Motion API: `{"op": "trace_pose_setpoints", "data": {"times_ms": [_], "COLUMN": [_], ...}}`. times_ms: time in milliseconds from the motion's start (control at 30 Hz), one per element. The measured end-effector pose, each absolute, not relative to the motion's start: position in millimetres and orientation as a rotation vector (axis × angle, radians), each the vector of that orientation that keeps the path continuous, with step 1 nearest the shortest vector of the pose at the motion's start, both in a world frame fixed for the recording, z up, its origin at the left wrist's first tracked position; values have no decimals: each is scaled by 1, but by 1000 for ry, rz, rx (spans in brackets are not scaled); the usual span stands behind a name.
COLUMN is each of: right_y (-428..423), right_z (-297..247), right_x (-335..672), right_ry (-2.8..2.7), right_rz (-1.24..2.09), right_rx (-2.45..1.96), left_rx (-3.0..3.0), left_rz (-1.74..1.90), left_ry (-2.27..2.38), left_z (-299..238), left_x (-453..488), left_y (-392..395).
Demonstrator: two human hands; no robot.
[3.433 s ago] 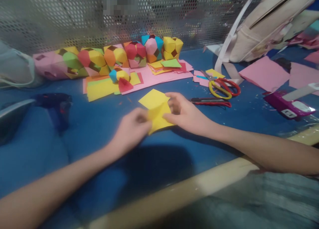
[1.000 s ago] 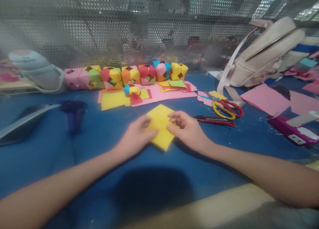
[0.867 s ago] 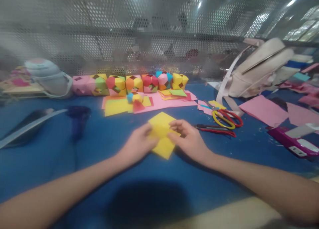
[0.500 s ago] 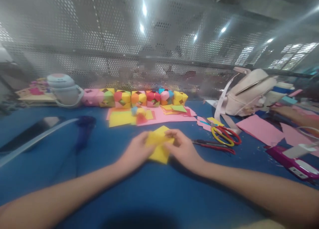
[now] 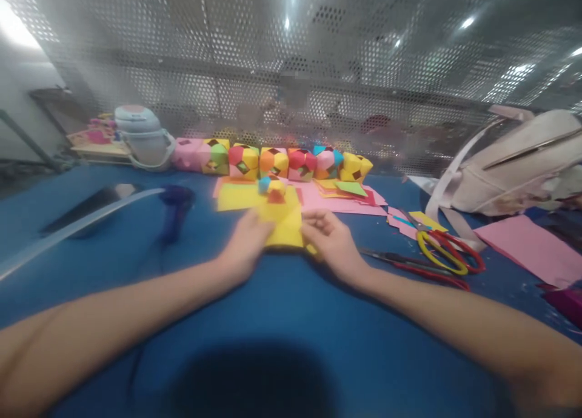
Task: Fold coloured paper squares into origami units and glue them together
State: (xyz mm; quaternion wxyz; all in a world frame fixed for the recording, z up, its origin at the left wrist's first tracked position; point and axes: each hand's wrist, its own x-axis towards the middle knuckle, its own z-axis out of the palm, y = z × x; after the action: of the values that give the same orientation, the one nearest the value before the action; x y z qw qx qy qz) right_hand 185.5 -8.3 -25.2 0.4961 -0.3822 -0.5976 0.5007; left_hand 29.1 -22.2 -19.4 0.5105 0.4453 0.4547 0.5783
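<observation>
A yellow paper square (image 5: 285, 225) lies between my two hands, just above the blue tabletop. My left hand (image 5: 248, 239) grips its left side, thumb on top. My right hand (image 5: 328, 237) pinches at the paper's right edge with curled fingers, and a small bit of yellow shows below the fingertips. Right behind the paper stands a small folded paper piece in blue, yellow and red (image 5: 273, 189). It rests among yellow sheets (image 5: 236, 197) and a larger pink sheet (image 5: 313, 200).
A row of folded paper cubes (image 5: 273, 163) stands along the perforated metal screen. Scissors (image 5: 441, 252) lie right of my right hand, near pink paper (image 5: 530, 248) and a pale bag (image 5: 513, 163). At left are a dark blue tool (image 5: 175, 212) and a lidded container (image 5: 143, 136).
The yellow paper has turned from a diamond angle to squarer and moved farther from me. Both hands still hold it. The view has shifted, so the background appears higher.
</observation>
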Motion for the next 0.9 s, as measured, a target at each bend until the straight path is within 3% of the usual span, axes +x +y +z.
{"op": "trace_pose_setpoints", "data": {"times_ms": [900], "right_y": [-15], "right_z": [-21], "right_x": [190], "right_ry": [-1474], "right_rz": [1150], "right_rx": [-914], "left_rx": [1529], "left_rz": [1194], "left_ry": [1246], "left_z": [-14], "left_x": [30], "left_y": [-38]}}
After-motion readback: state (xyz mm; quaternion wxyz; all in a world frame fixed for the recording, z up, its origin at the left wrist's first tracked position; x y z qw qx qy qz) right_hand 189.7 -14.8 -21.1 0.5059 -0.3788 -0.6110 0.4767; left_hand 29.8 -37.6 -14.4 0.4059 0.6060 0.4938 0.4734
